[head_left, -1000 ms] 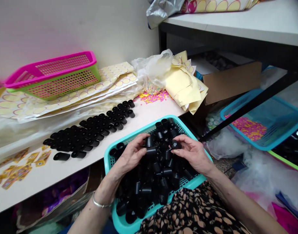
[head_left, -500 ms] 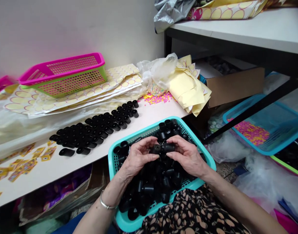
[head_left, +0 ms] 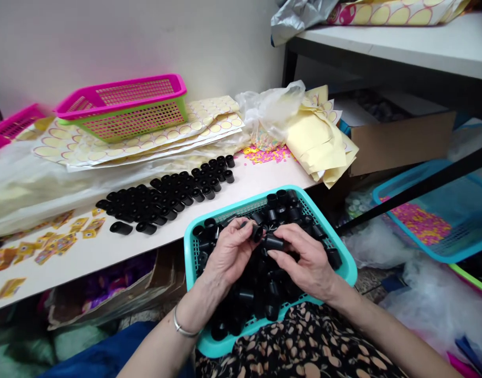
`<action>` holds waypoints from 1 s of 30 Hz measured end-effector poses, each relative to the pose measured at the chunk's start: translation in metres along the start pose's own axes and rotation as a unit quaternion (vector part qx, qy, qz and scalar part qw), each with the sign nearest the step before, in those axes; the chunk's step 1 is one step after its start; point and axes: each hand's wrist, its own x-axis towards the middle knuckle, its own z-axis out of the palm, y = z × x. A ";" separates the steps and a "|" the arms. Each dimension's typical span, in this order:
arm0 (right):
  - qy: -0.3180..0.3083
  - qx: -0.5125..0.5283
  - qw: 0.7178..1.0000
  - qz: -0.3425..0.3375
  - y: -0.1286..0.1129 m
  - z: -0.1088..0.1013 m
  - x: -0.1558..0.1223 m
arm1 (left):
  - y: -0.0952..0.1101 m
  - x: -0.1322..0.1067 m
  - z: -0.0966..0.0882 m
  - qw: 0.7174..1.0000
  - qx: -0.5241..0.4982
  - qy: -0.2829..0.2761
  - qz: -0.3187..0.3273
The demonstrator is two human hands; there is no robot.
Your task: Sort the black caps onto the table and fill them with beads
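Note:
My left hand (head_left: pixel 233 249) pinches a small black plastic cylinder (head_left: pixel 257 233), its end turned toward my other hand. Between the thumb and fingers of my right hand (head_left: pixel 304 257) is a second black cylinder (head_left: pixel 274 242), lying sideways. The two pieces are close together; whether they touch I cannot tell. Both hands are over a turquoise basket (head_left: pixel 190 262) on my lap, heaped with similar black pieces. On the white table (head_left: pixel 201 212) to the left, many black cylinders (head_left: pixel 162 197) stand in close rows.
A pink and green basket (head_left: pixel 126 107) sits on sheets printed with yellow circles (head_left: pixel 213 113). Small yellow stickers (head_left: pixel 55 247) lie at the table's left. Pink and yellow beads (head_left: pixel 266 154) are by a plastic bag (head_left: pixel 272 110). A blue basket (head_left: pixel 414 252) stands at right, near a dark shelf bar (head_left: pixel 422 194).
My left hand has turned its cylinder so the end faces right, and the two pieces are slightly apart. The whole view has shifted, moving the surroundings to the right in the picture.

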 end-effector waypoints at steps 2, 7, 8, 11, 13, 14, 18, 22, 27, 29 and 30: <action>0.016 -0.027 0.999 -0.025 -0.002 0.003 0.000 | -0.002 -0.001 0.000 1.000 -0.006 0.009 -0.002; 0.029 -0.037 0.999 -0.012 -0.004 0.006 -0.002 | -0.006 -0.003 -0.003 1.000 0.008 0.026 0.008; 0.025 -0.037 0.999 -0.007 -0.004 0.006 -0.002 | -0.006 -0.003 -0.003 0.999 0.017 0.027 0.010; 0.004 -0.035 0.999 0.004 -0.003 0.007 -0.003 | -0.010 -0.004 -0.001 0.998 0.054 0.030 0.013; 0.007 -0.034 0.999 0.032 0.000 0.008 -0.002 | -0.015 -0.005 0.000 0.996 0.082 0.033 0.008; 0.014 -0.035 0.998 0.051 0.002 0.009 -0.002 | -0.017 -0.005 0.001 0.995 0.096 0.032 0.005; -0.016 -0.027 0.994 0.106 0.005 0.011 0.005 | -0.023 -0.012 0.007 0.991 0.136 -0.011 -0.003; -0.105 -0.004 0.991 0.078 0.001 0.007 0.011 | -0.007 -0.023 0.009 0.987 0.157 -0.033 -0.017; -0.032 -0.068 0.995 0.072 0.014 -0.022 0.019 | 0.064 -0.031 -0.047 0.966 0.130 0.160 0.152; 0.022 -0.106 0.989 0.099 0.028 -0.039 0.021 | 0.098 -0.032 -0.091 0.920 0.134 0.289 0.228; 0.038 -0.122 0.985 0.112 0.036 -0.048 0.021 | 0.112 -0.031 -0.114 0.887 0.155 0.359 0.246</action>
